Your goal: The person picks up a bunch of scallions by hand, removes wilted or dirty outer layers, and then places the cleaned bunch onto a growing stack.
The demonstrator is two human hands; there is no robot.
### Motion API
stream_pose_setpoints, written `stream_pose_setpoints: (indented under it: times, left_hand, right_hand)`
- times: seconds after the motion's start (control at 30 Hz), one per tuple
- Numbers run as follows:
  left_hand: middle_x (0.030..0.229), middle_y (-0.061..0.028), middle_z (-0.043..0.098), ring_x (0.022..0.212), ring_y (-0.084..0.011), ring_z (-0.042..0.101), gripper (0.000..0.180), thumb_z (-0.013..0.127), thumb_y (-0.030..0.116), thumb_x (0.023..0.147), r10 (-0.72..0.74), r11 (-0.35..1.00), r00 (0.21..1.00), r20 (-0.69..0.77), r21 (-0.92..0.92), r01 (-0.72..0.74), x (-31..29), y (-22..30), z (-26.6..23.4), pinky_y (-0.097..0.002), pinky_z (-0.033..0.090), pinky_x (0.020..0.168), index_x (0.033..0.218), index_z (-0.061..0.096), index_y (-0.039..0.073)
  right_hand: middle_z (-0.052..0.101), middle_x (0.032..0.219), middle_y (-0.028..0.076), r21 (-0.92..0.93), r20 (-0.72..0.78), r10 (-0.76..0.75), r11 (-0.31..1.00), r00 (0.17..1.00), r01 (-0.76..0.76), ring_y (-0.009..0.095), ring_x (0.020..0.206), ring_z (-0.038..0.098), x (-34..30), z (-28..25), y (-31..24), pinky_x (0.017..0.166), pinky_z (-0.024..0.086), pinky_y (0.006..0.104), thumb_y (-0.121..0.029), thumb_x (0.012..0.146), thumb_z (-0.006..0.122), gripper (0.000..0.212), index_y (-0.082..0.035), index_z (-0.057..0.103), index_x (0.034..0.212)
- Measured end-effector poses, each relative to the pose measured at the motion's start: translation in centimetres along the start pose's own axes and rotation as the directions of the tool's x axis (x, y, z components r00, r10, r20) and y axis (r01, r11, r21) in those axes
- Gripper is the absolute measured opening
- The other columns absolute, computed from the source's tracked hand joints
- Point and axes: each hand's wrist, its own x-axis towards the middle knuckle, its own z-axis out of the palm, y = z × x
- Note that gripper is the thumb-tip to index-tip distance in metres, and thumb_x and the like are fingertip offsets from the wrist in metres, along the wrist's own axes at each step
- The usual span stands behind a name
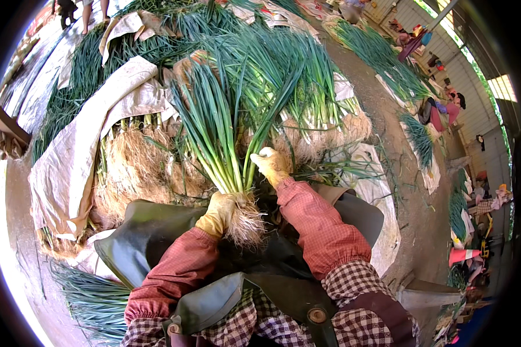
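A bunch of green onions [223, 147] stands over my lap, leaves fanned upward and pale roots [246, 222] hanging down. In a yellowish glove, my left hand [217, 214] is closed around the bunch's white base, just above the roots. My right hand [271, 166], gloved alike, is at the right side of the bunch, with thumb and fingers pinched together on one outer stalk that leans to the right. The palm side of this hand is partly hidden. A dark green apron [150, 231] covers my lap below the bunch.
More green onions [307, 87] lie heaped ahead, roots toward me, with a pale cloth [75, 168] over the left part. Another pile [95, 301] lies at lower left. A white sack [376, 202] is spread at right. Beyond the path sits a person [443, 110] beside other piles.
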Motion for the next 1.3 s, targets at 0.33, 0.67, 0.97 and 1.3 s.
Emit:
stream_pose_setpoints:
  times: [0.33,0.67,0.97,1.3]
  left_hand:
    - [0.066,-0.0126,0.055,0.057,-0.023,0.055,0.01,0.051,-0.006,0.069,-0.112,0.972,0.993,-0.027,-0.209,0.104,0.6,-0.4,-1.2,-0.0321,0.048,0.052,0.078,0.054,-0.007]
    - [0.077,-0.0152,0.057,0.068,-0.0237,0.057,0.018,0.049,-0.003,0.072,-0.124,0.862,0.957,0.262,-0.449,0.234,0.2,1.6,-0.1,-0.0312,0.05,0.065,0.089,0.052,-0.008]
    - [0.069,-0.0138,0.057,0.058,-0.0234,0.056,0.012,0.052,-0.003,0.066,-0.191,0.954,0.979,0.071,-0.223,0.202,1.3,1.1,0.5,-0.03,0.048,0.056,0.076,0.056,-0.007]
    - [0.068,-0.0136,0.058,0.056,-0.0228,0.055,0.013,0.051,-0.006,0.064,-0.2,0.962,0.978,0.066,-0.175,0.209,0.5,0.5,0.1,-0.0299,0.046,0.053,0.075,0.057,-0.008]
  right_hand:
    - [0.06,0.071,0.009,0.631,0.064,-0.215,0.765,0.974,0.128,0.015,0.057,0.056,-5.6,-1.4,-10.3,0.05,0.049,0.026,-0.016,0.078,0.059,0.015,-0.001,0.058,0.081]
    - [0.056,0.078,0.008,0.818,0.447,0.034,0.389,0.894,-0.424,0.013,0.056,0.053,-3.3,-0.2,0.5,0.044,0.047,0.0237,-0.031,0.086,0.05,0.04,0.0,0.045,0.112]
    - [0.06,0.09,0.007,0.702,0.505,0.036,0.563,0.862,-0.435,0.02,0.089,0.054,-4.5,6.3,9.9,0.077,0.043,0.0366,-0.036,0.086,0.045,0.033,-0.009,0.059,0.099]
    - [0.059,0.095,0.011,0.375,0.307,0.155,0.887,0.939,-0.269,0.017,0.074,0.058,-4.5,-0.7,4.8,0.071,0.046,0.0293,-0.035,0.081,0.056,0.044,-0.004,0.048,0.111]
